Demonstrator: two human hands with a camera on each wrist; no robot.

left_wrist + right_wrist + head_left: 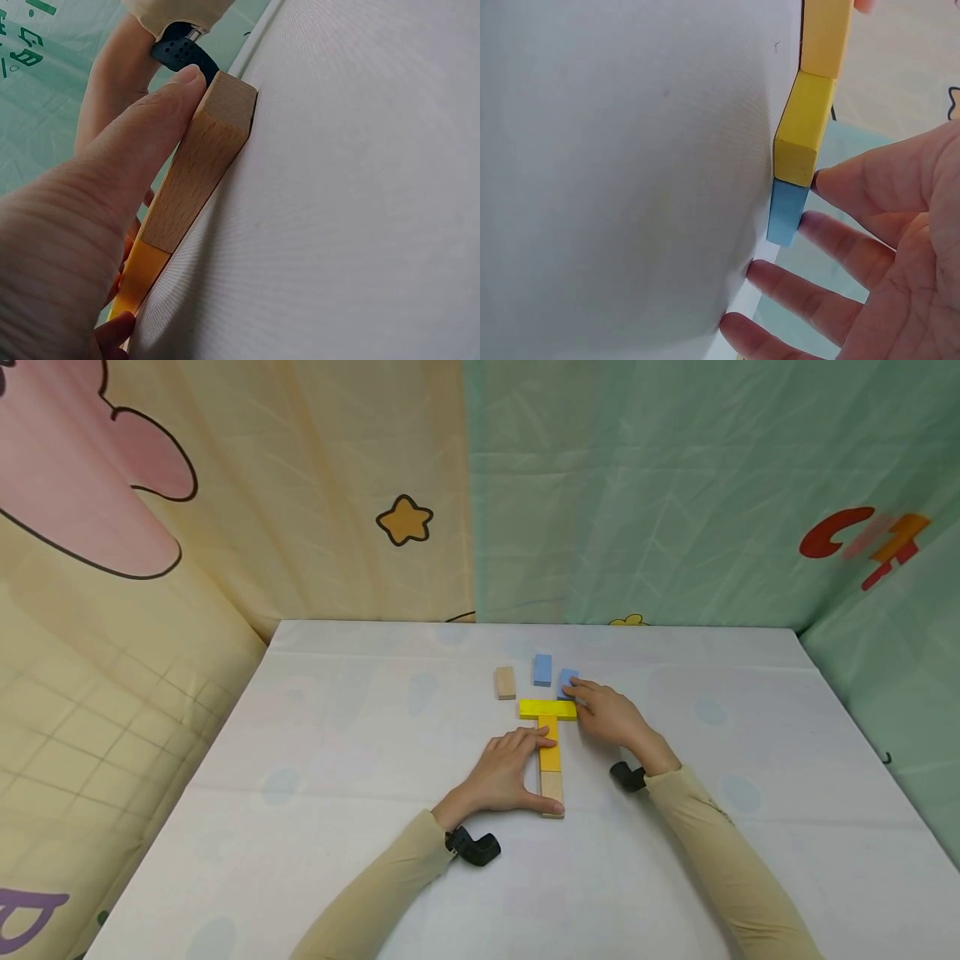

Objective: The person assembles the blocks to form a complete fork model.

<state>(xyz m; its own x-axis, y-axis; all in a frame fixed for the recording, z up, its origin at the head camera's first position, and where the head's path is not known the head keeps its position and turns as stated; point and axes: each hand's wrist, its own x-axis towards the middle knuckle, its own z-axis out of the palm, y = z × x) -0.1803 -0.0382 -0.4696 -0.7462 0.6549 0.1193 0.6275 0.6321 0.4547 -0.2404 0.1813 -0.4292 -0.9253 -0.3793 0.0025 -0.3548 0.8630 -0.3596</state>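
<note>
My left hand (504,775) spans a row of blocks, its fingertips on an orange block (551,761) and its thumb on the near end of a plain wooden block (551,785). In the left wrist view the thumb lies along the top edge of that wooden block (196,172). A yellow block (534,710) lies crosswise at the far end, forming a T shape. Behind its right half, a light blue block (566,680) is touched by the fingers of my right hand (613,718). The right wrist view has the blue block (786,214) against the yellow block (802,131).
Another blue block (542,670) and a loose wooden block (506,683) lie behind the T shape, apart from it. A white cloth covers the table (337,718). Printed curtains (570,502) hang beyond the table's far edge. Both wrists carry a black camera mount (474,847).
</note>
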